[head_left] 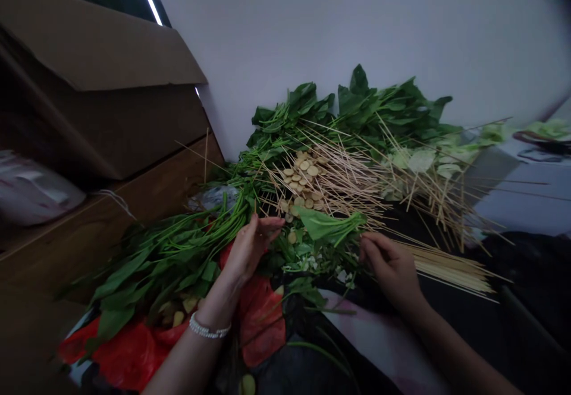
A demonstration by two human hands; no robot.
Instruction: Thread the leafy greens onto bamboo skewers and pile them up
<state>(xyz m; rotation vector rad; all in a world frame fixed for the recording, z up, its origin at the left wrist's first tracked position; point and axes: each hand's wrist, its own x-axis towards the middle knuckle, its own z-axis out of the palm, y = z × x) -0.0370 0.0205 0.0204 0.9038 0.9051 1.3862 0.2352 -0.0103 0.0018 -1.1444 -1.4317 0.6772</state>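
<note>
Sprig: A sprig of leafy greens [328, 225] lies just between the person's hands, its glossy, deep-green leaves narrowing into thin stems.
Direction: The sprig's long axis runs roughly level across the view, with the leaves toward the left hand and the stem ends toward the right.
Left hand: The left hand [252, 249] is raised and open, fingers slightly curved and spread, holding nothing visible, just beside the stems of the heap of greens. A beaded bracelet [209, 326] circles the wrist.
Right hand: The right hand [388, 267] curls narrowly at the greens' edge, fingertips drawn together; whether it grips a stem cannot be told.
Skewers: Thin, pale bamboo skewers [450, 270] lie in a tight bundle beside the right hand, pointing lower right, while others scatter across the greens.
Pile: Round, tan food slices [303, 175] sit among the skewers atop a larger heap of leafy greens [370, 109].
Surroundings: A crumpled red plastic bag [263, 317] lies beneath the left forearm, a brown cardboard box [98, 44] stands at left, and a white wall [357, 26] rises behind.
</note>
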